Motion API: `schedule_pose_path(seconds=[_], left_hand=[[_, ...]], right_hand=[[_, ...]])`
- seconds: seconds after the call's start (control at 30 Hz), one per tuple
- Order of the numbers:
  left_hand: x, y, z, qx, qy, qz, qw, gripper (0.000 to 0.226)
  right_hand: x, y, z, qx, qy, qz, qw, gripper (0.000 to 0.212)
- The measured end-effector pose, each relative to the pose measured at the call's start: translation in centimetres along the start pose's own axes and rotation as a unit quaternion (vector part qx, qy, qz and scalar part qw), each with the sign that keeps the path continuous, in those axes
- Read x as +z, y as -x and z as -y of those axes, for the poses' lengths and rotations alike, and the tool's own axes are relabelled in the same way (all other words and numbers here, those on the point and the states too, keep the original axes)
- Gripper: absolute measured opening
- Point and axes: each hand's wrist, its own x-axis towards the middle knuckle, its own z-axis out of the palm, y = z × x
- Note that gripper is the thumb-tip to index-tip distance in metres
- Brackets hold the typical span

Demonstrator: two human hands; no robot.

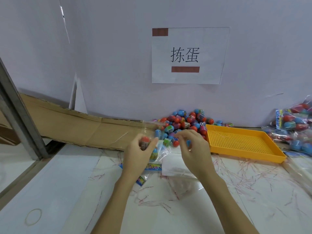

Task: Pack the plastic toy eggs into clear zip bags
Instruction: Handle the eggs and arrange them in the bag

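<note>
A heap of red, blue and green plastic toy eggs (184, 121) lies against the back wall. My left hand (139, 153) grips a clear zip bag (158, 153) with a red egg (144, 141) at the fingers and a blue egg lower inside it. My right hand (191, 146) hovers just in front of the heap with fingers curled, pinching at the bag's edge; a blue egg shows behind its fingers. The bag's printed blue header card (152, 166) lies below my left hand.
An orange perforated tray (244, 146) sits right of the heap. Filled bags of eggs (293, 125) pile at the far right. Folded cardboard (81, 129) leans along the back left. Torn red-edged strips litter the white table, and a rubber band (33, 217) lies near left.
</note>
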Motion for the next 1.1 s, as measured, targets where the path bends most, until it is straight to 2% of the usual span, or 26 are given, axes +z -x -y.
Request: schedule_pose_path(seconds=[0.07, 0.2, 0.37, 0.43, 0.6, 0.77, 0.87, 1.1], left_hand=[[0.0, -0.2, 0.3, -0.009, 0.001, -0.019, 1.0, 0.042], [0.0, -0.4, 0.4, -0.038, -0.002, -0.013, 0.999, 0.044], [-0.1, -0.2, 0.0, -0.052, 0.032, 0.024, 0.998, 0.033], [0.0, -0.2, -0.2, -0.051, 0.043, 0.038, 0.997, 0.032], [-0.1, 0.2, -0.7, -0.025, 0.019, 0.048, 0.998, 0.038], [-0.1, 0.5, -1.1, -0.013, -0.001, 0.061, 0.998, 0.051], [0.0, 0.5, -0.9, -0.006, -0.007, 0.066, 0.998, 0.05], [0.3, 0.3, -0.5, 0.005, -0.011, 0.068, 0.998, 0.048]], right_hand=[[-0.1, -0.1, -1.8, 0.04, 0.082, 0.025, 0.995, 0.022], [-0.1, 0.1, -4.4, 0.113, 0.215, 0.124, 0.962, 0.03], [0.0, 0.0, -4.6, 0.129, 0.235, 0.113, 0.957, 0.031], [0.1, 0.1, -4.1, 0.12, 0.201, 0.094, 0.968, 0.027], [0.1, -0.2, -2.1, 0.095, 0.034, 0.039, 0.994, 0.014], [0.5, 0.0, -0.8, 0.082, -0.068, 0.009, 0.994, 0.019], [0.6, 0.0, -0.4, 0.065, -0.082, -0.002, 0.995, 0.032], [0.3, 0.0, 1.1, 0.035, -0.085, -0.057, 0.994, 0.026]])
